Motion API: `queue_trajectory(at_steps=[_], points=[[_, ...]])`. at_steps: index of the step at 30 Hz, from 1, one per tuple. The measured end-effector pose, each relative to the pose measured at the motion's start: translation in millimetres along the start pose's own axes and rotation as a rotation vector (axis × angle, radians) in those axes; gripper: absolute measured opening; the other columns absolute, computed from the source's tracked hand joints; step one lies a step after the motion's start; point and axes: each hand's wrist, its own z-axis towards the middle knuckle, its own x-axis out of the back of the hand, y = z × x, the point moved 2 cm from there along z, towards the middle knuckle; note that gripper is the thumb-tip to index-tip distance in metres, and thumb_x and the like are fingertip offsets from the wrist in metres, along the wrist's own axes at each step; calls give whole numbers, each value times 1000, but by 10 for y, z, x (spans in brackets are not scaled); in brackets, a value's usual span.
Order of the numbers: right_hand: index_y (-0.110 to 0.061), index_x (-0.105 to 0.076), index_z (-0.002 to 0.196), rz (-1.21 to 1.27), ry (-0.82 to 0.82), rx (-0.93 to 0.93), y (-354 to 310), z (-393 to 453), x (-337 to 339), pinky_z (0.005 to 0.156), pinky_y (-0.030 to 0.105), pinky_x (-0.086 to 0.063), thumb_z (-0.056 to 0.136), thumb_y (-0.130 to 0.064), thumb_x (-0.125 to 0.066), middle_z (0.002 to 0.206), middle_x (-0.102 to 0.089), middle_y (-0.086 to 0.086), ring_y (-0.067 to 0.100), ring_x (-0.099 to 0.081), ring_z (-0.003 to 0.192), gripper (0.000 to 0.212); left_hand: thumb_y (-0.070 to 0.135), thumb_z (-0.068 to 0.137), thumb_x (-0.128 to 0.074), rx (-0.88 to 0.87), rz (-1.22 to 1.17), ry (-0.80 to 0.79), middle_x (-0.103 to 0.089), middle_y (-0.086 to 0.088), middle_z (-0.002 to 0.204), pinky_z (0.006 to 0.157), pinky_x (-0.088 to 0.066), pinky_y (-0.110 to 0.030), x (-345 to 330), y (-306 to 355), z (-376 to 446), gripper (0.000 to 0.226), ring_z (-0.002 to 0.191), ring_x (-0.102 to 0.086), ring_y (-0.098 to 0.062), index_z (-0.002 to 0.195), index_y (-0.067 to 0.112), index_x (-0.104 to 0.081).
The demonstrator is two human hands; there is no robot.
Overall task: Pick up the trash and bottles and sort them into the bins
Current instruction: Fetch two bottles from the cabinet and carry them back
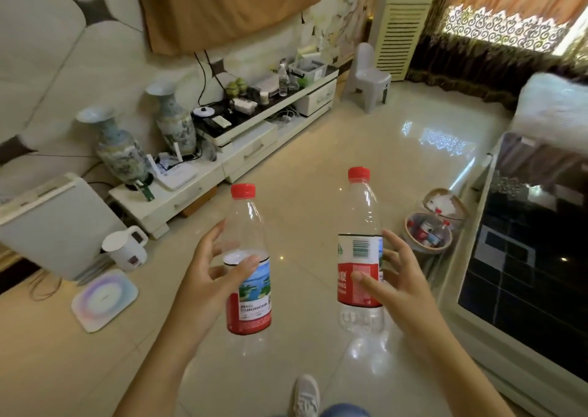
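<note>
the left hand (206, 276) is gripping a red-capped water bottle (248, 276) upright above the tiled floor (318, 162); the right hand (394, 283) is gripping a second water bottle (359, 257) likewise. two bins are sitting near the table: one (428, 233) holding bottles, another (445, 203) holding white trash.

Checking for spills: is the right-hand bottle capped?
Capped: a red cap tops the clear plastic bottle in the right hand.

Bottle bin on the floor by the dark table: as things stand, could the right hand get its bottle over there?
Probably yes. The right hand grips its bottle, and only bare floor lies between it and the bottle bin, whose top is open. The dark table stands beside the bin, not over it. A step forward looks necessary.
</note>
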Motion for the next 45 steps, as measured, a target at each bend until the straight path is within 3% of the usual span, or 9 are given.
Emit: queue_trajectory(at_steps=[5,10,22,25,27,29,32,36,45], points=[[-41,-35,137,6,22,-15,-84,763,117,69,25,-57,67,-26,-76,123,-54,-4,12,-62,103,82,47,67,-79,2,-13,-115,-56,18,124,72,-49,-19,-312,125,829,76,96,-63,6,131,52,-39],[-42,-36,135,23,103,-42,-145,1365,218,72,27,-57,67,-26,-75,123,-54,-5,13,-61,105,80,57,51,-74,14,-5,-210,-55,14,126,72,-50,-19,-613,193,1716,87,94,-64,4,131,50,-40],[-36,-36,137,42,473,-98,-250,2920,296,82,38,-57,63,-26,-76,121,-57,-4,14,-62,105,85,57,56,-82,-8,31,-518,-56,17,123,72,-48,-19,-1351,552,4110,90,89,-64,7,134,48,-38],[-37,-37,135,14,562,-97,-288,3171,347,82,34,-57,68,-20,-77,120,-58,-7,13,-61,106,80,55,60,-80,-5,62,-629,-56,15,123,74,-49,-22,-1648,630,4536,87,88,-64,7,135,47,-37],[-40,-38,131,14,636,-99,-266,3295,435,76,25,-57,72,-12,-76,117,-57,-7,11,-62,104,75,47,61,-74,2,64,-702,-56,14,122,74,-49,-21,-1904,667,4758,82,86,-64,7,134,46,-37],[-44,-39,126,15,710,-117,-217,3390,564,72,19,-54,73,-9,-76,115,-57,-9,9,-61,102,73,46,64,-79,3,76,-776,-56,14,121,74,-49,-21,-2201,670,4966,80,87,-65,6,133,47,-38],[-48,-39,123,28,803,-174,-94,3518,854,68,17,-53,71,-14,-76,114,-56,-12,5,-61,100,73,45,66,-80,21,99,-870,-57,14,120,75,-50,-23,-2719,606,5294,79,89,-66,3,133,47,-39],[-42,-36,130,55,912,-262,191,3809,1363,61,15,-52,71,-17,-75,115,-53,-15,6,-57,102,76,43,67,-76,37,181,-965,-56,13,122,78,-52,-24,-3534,489,5726,77,95,-66,-4,134,48,-39],[-37,-33,132,75,978,-367,688,5023,2571,69,19,-53,75,-16,-76,112,-50,-19,4,-57,101,74,31,78,-75,68,257,-1101,-53,10,126,82,-55,-29,-5325,544,6407,72,100,-64,-11,137,46,-36]])
